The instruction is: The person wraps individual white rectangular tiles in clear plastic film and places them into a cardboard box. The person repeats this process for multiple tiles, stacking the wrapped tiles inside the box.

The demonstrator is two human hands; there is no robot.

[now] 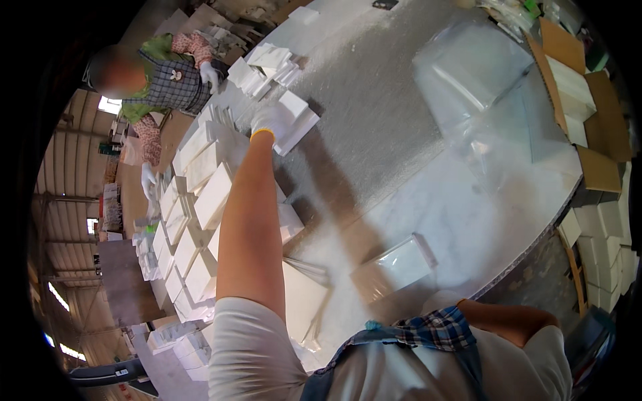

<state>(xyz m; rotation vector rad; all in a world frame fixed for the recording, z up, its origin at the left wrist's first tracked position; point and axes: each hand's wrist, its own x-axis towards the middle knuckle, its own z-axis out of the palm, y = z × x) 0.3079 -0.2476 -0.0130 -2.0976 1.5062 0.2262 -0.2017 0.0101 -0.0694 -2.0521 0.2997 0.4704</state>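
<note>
My left hand, in a white glove with a yellow cuff, reaches far over the table. It is closed on a white rectangular block, perhaps several flat pieces together; its fingers are partly hidden. My right hand, also in a pale glove, is low at the table's near edge, its fingers hidden. Just beyond it lies a clear plastic-wrapped pack. Rows of white rectangular blocks stand to the left, partly covered by my left forearm. Fanned white sheets or slabs lie nearer me.
Across the table stands a co-worker in a checked apron and white gloves. Clear plastic bags spread over the grey table at the right. An open cardboard box holding white pieces stands beyond the right edge, near stacked white blocks.
</note>
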